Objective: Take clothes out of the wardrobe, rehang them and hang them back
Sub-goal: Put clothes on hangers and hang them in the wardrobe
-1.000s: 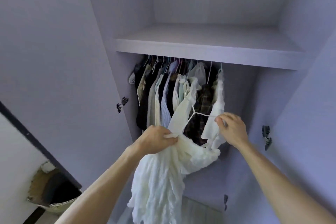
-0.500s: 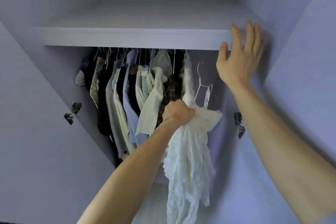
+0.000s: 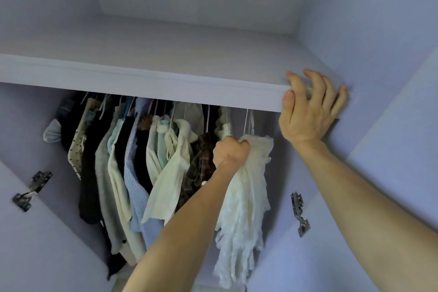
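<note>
Two hands, one shelf (image 3: 142, 92), two hinges (image 3: 32, 191), and one row of hung clothes (image 3: 132, 161), too packed to count. The left hand (image 3: 231, 152) squeezes a bunched white top (image 3: 244, 208) at the row's right end, just under the shelf's front edge. The right hand (image 3: 308, 114) now curls over the shelf's right front edge; before, its fingers were straight. The top's hanger (image 3: 247, 121) goes up behind the shelf. The rail is hidden.

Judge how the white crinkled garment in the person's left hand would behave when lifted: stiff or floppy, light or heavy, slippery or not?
Probably floppy: the white garment bunches inside the left hand and hangs limp in folds below it. Likely light: the fabric looks thin, and one fist gathers it. Its crinkled surface would probably grip rather than slide through fingers.
</note>
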Available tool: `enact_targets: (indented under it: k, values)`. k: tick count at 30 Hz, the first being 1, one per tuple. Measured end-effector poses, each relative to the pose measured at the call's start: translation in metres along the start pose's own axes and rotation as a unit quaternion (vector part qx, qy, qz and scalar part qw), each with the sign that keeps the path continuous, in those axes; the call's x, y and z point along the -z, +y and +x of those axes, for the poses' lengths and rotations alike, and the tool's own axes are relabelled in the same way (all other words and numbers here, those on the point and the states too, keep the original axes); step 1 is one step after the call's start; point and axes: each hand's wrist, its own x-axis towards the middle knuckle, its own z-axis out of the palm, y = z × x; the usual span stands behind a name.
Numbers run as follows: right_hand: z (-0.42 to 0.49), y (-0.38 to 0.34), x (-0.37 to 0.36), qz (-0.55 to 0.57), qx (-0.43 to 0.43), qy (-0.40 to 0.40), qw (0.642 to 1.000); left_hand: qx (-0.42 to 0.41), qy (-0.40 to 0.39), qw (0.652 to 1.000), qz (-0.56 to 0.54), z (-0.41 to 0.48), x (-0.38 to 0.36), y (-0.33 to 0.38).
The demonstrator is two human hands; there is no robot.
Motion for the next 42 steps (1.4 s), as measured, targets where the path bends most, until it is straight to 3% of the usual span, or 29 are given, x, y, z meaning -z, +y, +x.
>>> enact_targets:
  k: [5,14,24,31,36,42]
  values:
    - [0.0,0.001,-0.01,-0.004,0.011,0.034,0.999,0.026,0.028,0.997,-0.065,0.028,-0.017,0.015]
    - [-0.001,0.003,-0.011,-0.01,0.005,0.046,0.999,0.091,0.008,0.982,-0.163,0.055,-0.04,0.047]
    - [0.001,0.004,-0.017,-0.014,0.005,0.053,0.999,0.125,-0.012,0.983,-0.135,0.065,-0.055,0.041]
    - [-0.003,0.004,-0.015,-0.015,-0.005,0.033,0.999,0.116,-0.084,0.943,-0.301,0.044,-0.072,0.029]
    - [-0.001,0.001,-0.015,-0.01,-0.009,0.025,1.0,0.105,-0.227,0.931,-0.265,0.029,-0.084,-0.004]
    - [0.003,0.002,-0.015,-0.002,-0.015,0.014,1.0,0.006,-0.21,0.975,-0.068,0.031,-0.079,-0.019]
